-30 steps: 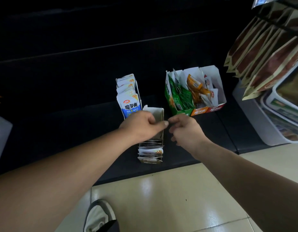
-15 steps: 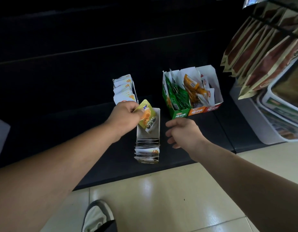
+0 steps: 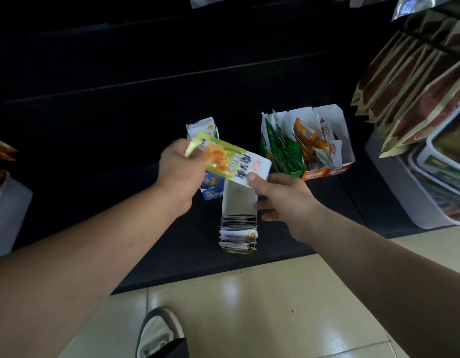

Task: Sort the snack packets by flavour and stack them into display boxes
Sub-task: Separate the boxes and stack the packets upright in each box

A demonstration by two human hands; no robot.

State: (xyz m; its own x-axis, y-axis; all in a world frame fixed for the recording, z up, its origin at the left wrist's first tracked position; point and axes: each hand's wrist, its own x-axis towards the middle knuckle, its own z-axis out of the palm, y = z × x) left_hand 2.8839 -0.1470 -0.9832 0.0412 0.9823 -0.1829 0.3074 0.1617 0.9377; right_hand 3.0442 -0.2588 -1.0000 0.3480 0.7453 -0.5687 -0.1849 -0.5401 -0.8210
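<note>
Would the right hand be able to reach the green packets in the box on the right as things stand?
Probably yes, but not freely: the right hand is pinching the yellow packet with the left hand. Nothing blocks the way to the green packets; it must let go first.

Your left hand [image 3: 178, 171] pinches one end of a yellow snack packet [image 3: 227, 162], and your right hand [image 3: 283, 200] grips its white end with the thumb on top. You hold it level above a narrow open box [image 3: 239, 202] part-filled with packets. A blue box [image 3: 210, 192] stands behind your left hand; a green-and-orange box [image 3: 324, 173] sits to the right on the dark shelf [image 3: 94, 177].
</note>
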